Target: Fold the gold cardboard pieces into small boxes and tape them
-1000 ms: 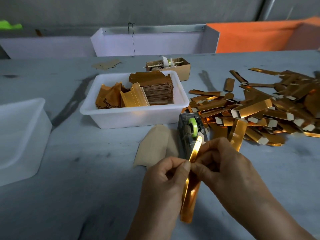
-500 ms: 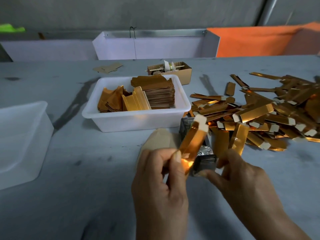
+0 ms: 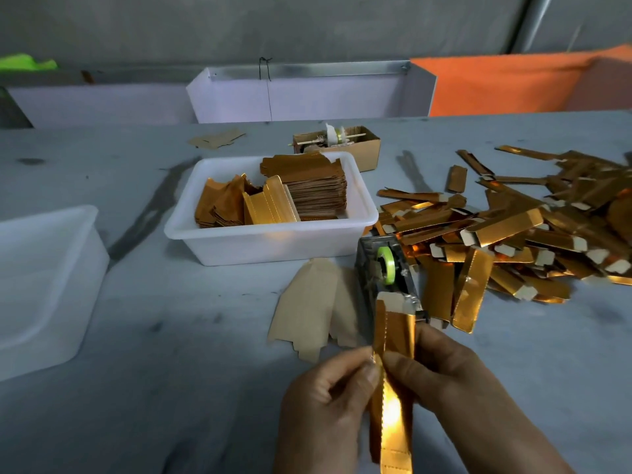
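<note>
1. Low in the frame, just right of center, the left hand [image 3: 325, 401] and the right hand [image 3: 441, 374] both hold 1 folded gold cardboard box [image 3: 393, 388], a long narrow piece running from the bottom edge up toward the middle.
2. The left hand's thumb and fingers pinch the box's left edge, along its serrated seam; the remaining fingers are curled.
3. The right hand grips the box from the right, with its thumb pressed across the gold face.
4. The box's upper end, showing a pale unprinted flap, sits against the near end of the tape dispenser [image 3: 386, 268], a grey unit carrying a green tape roll [image 3: 386, 265].
5. To the left of the dispenser, flat tan cardboard blanks [image 3: 314, 309] lie on the grey table [image 3: 171, 336].
6. Above them, at center frame, a white plastic tray [image 3: 266, 241] holds stacks of unfolded gold cardboard pieces [image 3: 307, 193].
7. The right side of the frame is covered by a loose pile of finished gold boxes [image 3: 513, 227].
8. Behind the tray stands a small brown cardboard box [image 3: 366, 148] with a tape spool on a stick.
9. A second translucent white bin [image 3: 44, 278] sits at the left edge.
</note>
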